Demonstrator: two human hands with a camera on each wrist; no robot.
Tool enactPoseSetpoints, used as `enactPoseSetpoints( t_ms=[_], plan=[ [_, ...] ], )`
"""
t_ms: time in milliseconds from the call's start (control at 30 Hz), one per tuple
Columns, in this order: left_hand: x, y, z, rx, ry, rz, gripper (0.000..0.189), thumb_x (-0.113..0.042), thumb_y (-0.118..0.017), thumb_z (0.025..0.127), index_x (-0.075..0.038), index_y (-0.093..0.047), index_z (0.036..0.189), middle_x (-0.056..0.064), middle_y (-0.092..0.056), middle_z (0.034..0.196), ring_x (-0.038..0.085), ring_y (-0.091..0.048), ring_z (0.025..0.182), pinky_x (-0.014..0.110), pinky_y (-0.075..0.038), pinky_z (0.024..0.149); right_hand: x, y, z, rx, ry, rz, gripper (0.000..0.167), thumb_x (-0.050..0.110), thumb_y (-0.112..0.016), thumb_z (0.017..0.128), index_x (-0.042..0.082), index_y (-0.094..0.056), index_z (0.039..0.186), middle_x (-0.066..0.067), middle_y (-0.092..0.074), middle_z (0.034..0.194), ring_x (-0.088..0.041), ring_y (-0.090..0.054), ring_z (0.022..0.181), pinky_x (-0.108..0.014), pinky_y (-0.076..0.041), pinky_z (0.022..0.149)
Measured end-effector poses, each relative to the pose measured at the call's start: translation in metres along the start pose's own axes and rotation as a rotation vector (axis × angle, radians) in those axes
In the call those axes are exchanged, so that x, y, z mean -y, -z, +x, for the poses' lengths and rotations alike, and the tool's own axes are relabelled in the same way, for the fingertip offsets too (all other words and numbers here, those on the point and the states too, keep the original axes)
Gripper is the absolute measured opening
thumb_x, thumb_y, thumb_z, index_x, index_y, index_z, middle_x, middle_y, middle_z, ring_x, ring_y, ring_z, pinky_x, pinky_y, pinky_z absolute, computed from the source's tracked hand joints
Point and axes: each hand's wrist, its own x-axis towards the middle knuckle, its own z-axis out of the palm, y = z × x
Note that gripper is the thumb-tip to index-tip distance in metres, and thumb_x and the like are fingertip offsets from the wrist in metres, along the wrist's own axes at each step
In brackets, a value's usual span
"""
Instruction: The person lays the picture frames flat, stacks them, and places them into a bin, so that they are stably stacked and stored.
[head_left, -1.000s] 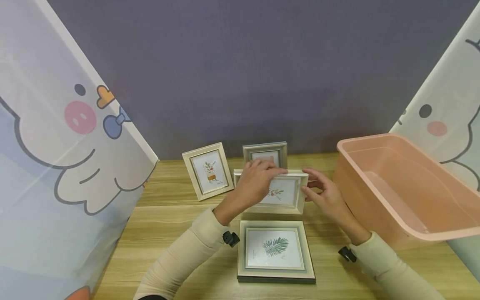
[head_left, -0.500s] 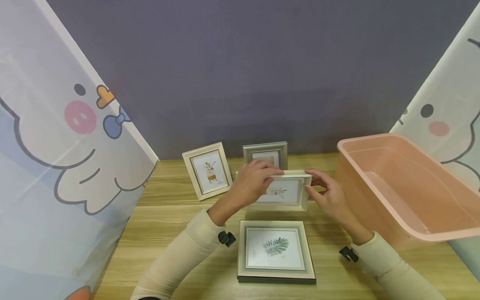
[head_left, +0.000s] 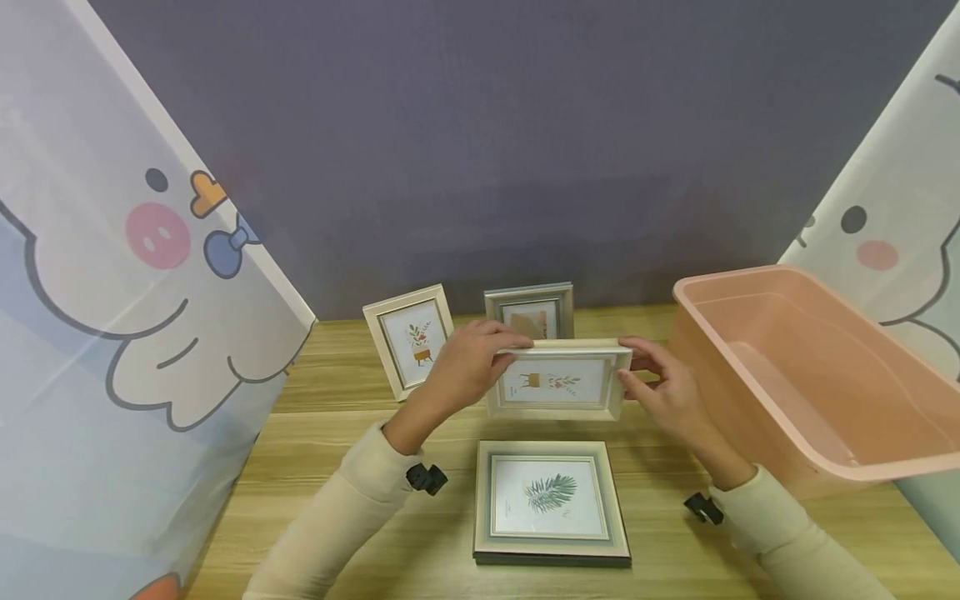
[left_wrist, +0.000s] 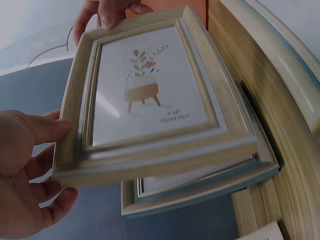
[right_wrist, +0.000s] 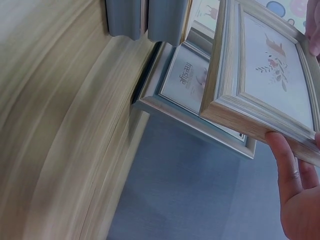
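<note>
Positioning a picture frame (head_left: 555, 383) sideways above the worktop (head_left: 315, 392).
Pinched at opposite ends by left grip (head_left: 468, 360) and right grip (head_left: 667, 392), in front of the grey frame (head_left: 528, 295); probably calls next for level lowering.

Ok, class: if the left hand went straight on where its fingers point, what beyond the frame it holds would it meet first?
Probably the right hand, at the other end of the held cream picture frame; depth is unclear.
</note>
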Motion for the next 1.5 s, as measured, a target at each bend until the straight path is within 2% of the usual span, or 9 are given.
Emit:
enactPoseSetpoints(
  t_ms=[167,267,467,633,833,1033,1200,1367,1500],
  plan=[
    [0.010,0.006,-0.008,0.019,0.014,-0.042,0.025,-0.012,-0.072,0.095,-0.018,-0.076,0.119,0.002,-0.074,0.118,0.023,-0.067,0.113,0.040,-0.055,0.097,-0.003,0.001,-0.001,0.003,-0.005,0.030,0.046,-0.020,-0.067,0.085,-0.007,-0.059,0.128,0.017,-0.067,0.092,0.004,-0.067,0.082,-0.025,-0.060,0.057],
    [0.015,0.010,-0.012,0.027,0.031,-0.086,0.024,-0.010,-0.072,0.094,-0.014,-0.076,0.118,0.004,-0.074,0.118,0.023,-0.069,0.109,0.037,-0.058,0.090,-0.005,0.003,-0.001,-0.001,-0.004,0.042,0.046,-0.021,-0.067,0.084,-0.009,-0.059,0.127,0.019,-0.066,0.095,0.004,-0.068,0.083,-0.024,-0.060,0.057],
    [0.021,0.016,-0.017,0.043,0.127,-0.250,0.021,-0.010,-0.072,0.095,-0.015,-0.076,0.116,0.005,-0.073,0.121,0.019,-0.071,0.097,0.032,-0.059,0.077,-0.007,0.004,-0.001,0.001,0.012,0.035,0.046,-0.023,-0.066,0.083,-0.009,-0.059,0.126,0.018,-0.068,0.094,0.003,-0.068,0.083,-0.021,-0.060,0.057],
    [0.030,0.017,-0.018,0.075,0.144,-0.351,0.027,-0.011,-0.071,0.096,-0.014,-0.072,0.122,0.006,-0.071,0.126,0.021,-0.070,0.102,0.037,-0.060,0.085,-0.004,0.004,-0.002,0.006,0.019,0.044,0.046,-0.024,-0.066,0.083,-0.010,-0.058,0.126,0.017,-0.068,0.094,0.004,-0.068,0.084,-0.022,-0.060,0.057],
    [0.046,0.019,-0.017,0.151,0.164,-0.559,0.042,-0.013,-0.069,0.098,-0.006,-0.060,0.138,0.014,-0.063,0.138,0.033,-0.064,0.121,0.049,-0.054,0.101,-0.001,0.003,-0.001,-0.006,0.043,0.066,0.046,-0.027,-0.065,0.080,-0.012,-0.059,0.124,0.015,-0.069,0.093,0.005,-0.068,0.083,-0.020,-0.059,0.056],
    [0.061,0.013,-0.018,0.233,0.224,-0.761,0.058,-0.019,-0.068,0.099,-0.014,-0.045,0.152,0.013,-0.050,0.153,0.037,-0.053,0.137,0.053,-0.047,0.110,0.000,0.003,-0.001,0.010,0.063,0.086,0.047,-0.031,-0.064,0.077,-0.015,-0.058,0.121,0.014,-0.069,0.095,0.004,-0.069,0.083,-0.023,-0.059,0.055],
    [0.073,0.007,-0.017,0.283,0.218,-0.920,0.077,-0.035,-0.072,0.096,-0.019,-0.032,0.159,0.011,-0.032,0.166,0.035,-0.040,0.148,0.057,-0.041,0.115,-0.001,0.003,0.000,0.014,0.086,0.105,0.047,-0.032,-0.063,0.076,-0.016,-0.057,0.120,0.011,-0.070,0.095,0.003,-0.069,0.084,-0.024,-0.060,0.055],
    [0.080,0.000,-0.015,0.335,0.175,-1.038,0.117,-0.068,-0.075,0.078,-0.013,-0.017,0.164,0.014,-0.017,0.171,0.040,-0.026,0.154,0.064,-0.028,0.121,-0.002,0.002,0.001,0.019,0.110,0.176,0.049,-0.035,-0.061,0.075,-0.016,-0.057,0.120,0.010,-0.071,0.096,0.001,-0.070,0.085,-0.022,-0.059,0.056],
    [0.081,-0.004,-0.013,0.361,0.147,-1.083,0.129,-0.075,-0.076,0.071,-0.013,-0.011,0.164,0.013,-0.013,0.172,0.041,-0.021,0.156,0.067,-0.020,0.122,-0.004,0.002,0.001,0.033,0.133,0.256,0.051,-0.036,-0.058,0.074,-0.017,-0.057,0.121,0.009,-0.072,0.097,-0.002,-0.071,0.085,-0.021,-0.059,0.056]
  ],
)
